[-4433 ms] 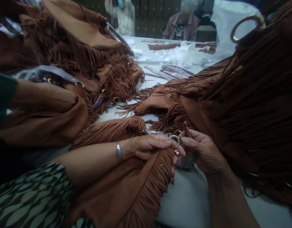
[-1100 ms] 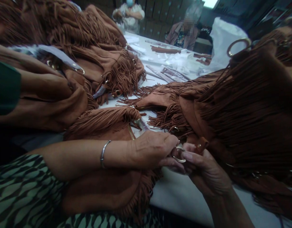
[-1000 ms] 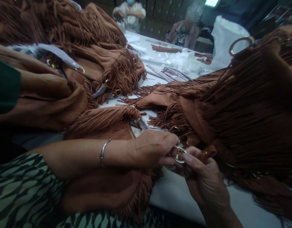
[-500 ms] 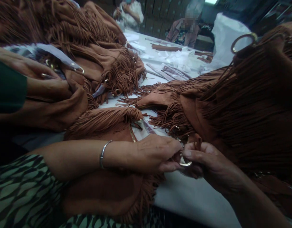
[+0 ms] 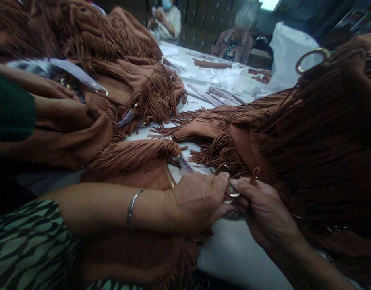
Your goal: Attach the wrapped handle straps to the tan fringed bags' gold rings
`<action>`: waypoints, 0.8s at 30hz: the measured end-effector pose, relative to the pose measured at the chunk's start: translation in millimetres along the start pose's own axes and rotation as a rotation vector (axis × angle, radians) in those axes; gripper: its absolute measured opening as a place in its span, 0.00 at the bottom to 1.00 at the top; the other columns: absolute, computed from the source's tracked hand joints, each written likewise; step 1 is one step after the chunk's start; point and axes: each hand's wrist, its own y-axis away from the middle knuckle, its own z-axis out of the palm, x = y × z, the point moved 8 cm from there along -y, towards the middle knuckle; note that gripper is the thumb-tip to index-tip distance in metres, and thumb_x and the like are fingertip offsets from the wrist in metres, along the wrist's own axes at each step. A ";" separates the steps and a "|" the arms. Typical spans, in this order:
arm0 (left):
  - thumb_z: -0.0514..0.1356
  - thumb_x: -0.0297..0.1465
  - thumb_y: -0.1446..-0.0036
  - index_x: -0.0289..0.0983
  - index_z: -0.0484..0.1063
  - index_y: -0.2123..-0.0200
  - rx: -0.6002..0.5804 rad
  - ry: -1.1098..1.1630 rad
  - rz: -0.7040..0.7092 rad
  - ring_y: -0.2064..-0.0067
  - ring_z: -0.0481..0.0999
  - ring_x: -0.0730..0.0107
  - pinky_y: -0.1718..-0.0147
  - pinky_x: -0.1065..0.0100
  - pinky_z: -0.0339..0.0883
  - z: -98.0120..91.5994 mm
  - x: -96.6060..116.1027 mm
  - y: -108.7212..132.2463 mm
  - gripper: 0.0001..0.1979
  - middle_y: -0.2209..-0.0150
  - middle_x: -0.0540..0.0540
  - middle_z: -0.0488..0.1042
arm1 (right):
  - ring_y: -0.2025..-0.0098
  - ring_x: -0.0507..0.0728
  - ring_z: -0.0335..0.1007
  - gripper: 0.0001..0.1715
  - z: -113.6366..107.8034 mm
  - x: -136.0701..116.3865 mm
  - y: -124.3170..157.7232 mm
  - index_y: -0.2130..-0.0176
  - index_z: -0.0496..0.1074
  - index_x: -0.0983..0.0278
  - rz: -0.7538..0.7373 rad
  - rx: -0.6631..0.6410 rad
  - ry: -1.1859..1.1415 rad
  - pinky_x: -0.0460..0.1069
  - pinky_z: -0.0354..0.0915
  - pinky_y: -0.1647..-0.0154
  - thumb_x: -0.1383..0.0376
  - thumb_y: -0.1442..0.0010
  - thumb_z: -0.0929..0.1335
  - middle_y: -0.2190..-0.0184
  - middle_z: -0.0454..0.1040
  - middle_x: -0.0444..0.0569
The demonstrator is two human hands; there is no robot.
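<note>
Between my two bare hands sits a small, round, gold-coloured metal ring [image 5: 234, 195], partly covered by my fingers and lifted above the white counter [image 5: 233, 255]. To the right of the ring, my right hand [image 5: 265, 203] pinches its upper edge with the thumb; a short brown leather tab [image 5: 255, 174] sticks up from among the fingers there. To the left of the ring, my left hand [image 5: 200, 199] bends its thumb and fingers inward, but whether they grip the ring or something hidden behind it, I cannot tell.

Work this fine, I judge, asks for a firm right pinch and light, exact pressure from the left. Tilting my knuckles away would give me a clearer look at the ring's covered side. Left of the ring and lower, a brown suede bag with fringed edges [image 5: 131, 257] lies beneath my forearm; its strands are best kept out of my fingers. Beyond the ring, dark brown fringe [image 5: 214, 155] lies near too, and could snag if I tug sideways.
</note>
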 end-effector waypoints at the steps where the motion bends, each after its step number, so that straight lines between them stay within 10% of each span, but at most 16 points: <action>1: 0.51 0.39 0.39 0.25 0.57 0.48 -0.004 -0.006 -0.005 0.58 0.74 0.53 0.63 0.58 0.68 -0.2 -0.8 -0.4 0.24 0.59 0.33 0.73 | 0.84 0.46 0.51 0.24 -0.8 -2.2 -1.0 0.82 0.60 0.64 -0.028 0.019 -0.016 0.43 0.53 0.84 0.56 0.57 0.76 0.88 0.57 0.37; 11: 0.64 0.38 0.52 0.34 0.59 0.48 -0.064 0.505 -0.095 0.61 0.74 0.60 0.62 0.62 0.66 1.5 -31.1 -7.7 0.30 0.61 0.43 0.73 | 0.82 0.48 0.54 0.23 2.4 -6.7 -10.3 0.84 0.64 0.65 0.113 -0.315 0.033 0.44 0.58 0.80 0.56 0.51 0.74 0.86 0.58 0.41; 17: 0.67 0.31 0.53 0.36 0.55 0.46 -0.379 1.526 -0.180 0.64 0.74 0.71 0.61 0.66 0.65 25.7 -35.4 -11.6 0.33 0.63 0.44 0.73 | 0.82 0.48 0.56 0.14 -10.4 -21.3 -14.4 0.79 0.72 0.66 -0.049 -0.185 0.032 0.43 0.57 0.81 0.59 0.55 0.75 0.87 0.60 0.40; 24: 0.65 0.32 0.53 0.33 0.63 0.46 -0.602 1.801 0.023 0.58 0.75 0.60 0.57 0.59 0.65 26.5 -28.2 -15.5 0.30 0.58 0.38 0.74 | 0.81 0.50 0.63 0.16 0.6 -20.3 -20.2 0.65 0.77 0.66 -0.134 -0.275 0.088 0.45 0.60 0.80 0.62 0.56 0.76 0.81 0.71 0.45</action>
